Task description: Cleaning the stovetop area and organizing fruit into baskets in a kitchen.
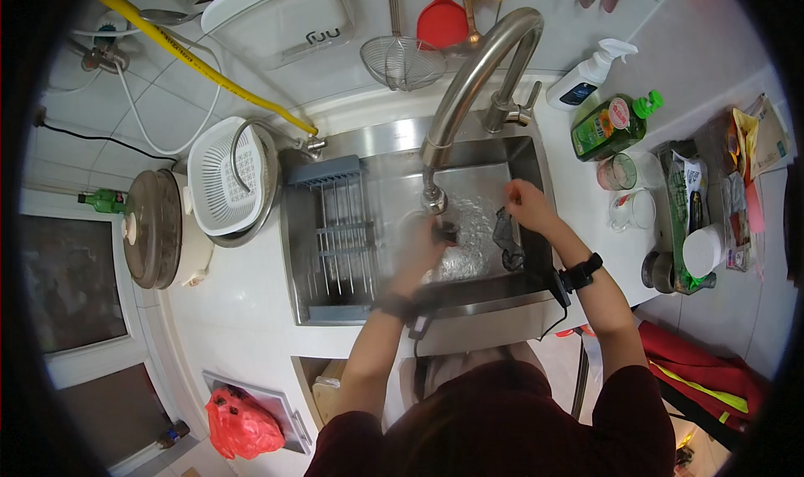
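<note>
Water runs from the curved metal faucet (461, 81) into the stainless steel sink (402, 139). My left hand (418, 248), blurred, is under the spout with a small dark thing at its fingertips; what that thing is cannot be told. Above the right part of the basin is my right hand (529, 207), its fingers curled together; whether they hold anything is unclear. A wet grey cloth (507, 241) lies just below it, against the basin's right side. Rippling water spreads between the two hands. Both wrists wear dark bands with small devices and cables.
A grey dish rack (342, 229) spans the sink's left side. Left of it stand a white colander (227, 175) and a lidded pot (154, 229). A green soap bottle (606, 128), a spray bottle (587, 78) and glasses (631, 210) stand on the right counter.
</note>
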Demonstrator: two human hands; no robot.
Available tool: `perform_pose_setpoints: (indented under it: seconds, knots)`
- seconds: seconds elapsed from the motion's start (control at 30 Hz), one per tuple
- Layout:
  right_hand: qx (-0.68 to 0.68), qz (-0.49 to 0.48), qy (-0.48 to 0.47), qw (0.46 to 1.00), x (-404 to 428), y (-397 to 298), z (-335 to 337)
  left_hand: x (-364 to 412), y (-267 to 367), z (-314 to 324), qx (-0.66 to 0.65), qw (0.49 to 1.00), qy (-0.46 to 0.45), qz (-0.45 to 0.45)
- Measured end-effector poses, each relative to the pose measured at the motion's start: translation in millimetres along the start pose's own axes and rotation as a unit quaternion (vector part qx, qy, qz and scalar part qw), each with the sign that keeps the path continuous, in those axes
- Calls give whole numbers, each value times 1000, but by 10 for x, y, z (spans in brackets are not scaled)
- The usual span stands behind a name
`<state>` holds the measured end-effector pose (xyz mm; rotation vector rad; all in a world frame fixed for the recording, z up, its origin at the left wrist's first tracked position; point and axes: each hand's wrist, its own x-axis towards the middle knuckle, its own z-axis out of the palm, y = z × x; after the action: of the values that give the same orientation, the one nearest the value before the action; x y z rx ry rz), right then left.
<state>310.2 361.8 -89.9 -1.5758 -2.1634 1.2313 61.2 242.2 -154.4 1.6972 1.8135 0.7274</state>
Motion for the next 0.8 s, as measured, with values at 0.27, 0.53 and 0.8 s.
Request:
perform_pose_setpoints:
  seconds: [0.27,0.53,0.8]
  knots:
    - [-46,-87,316,943,686,167,-481,151,552,-347,-61,997,-32,-26]
    - [9,-46,265,963,1362,156,-832,120,301,-203,-125,988,-94,5]
    - [-45,-65,265,961,1425,-37,-868,7,563,-376,-172,983,-65,-9]
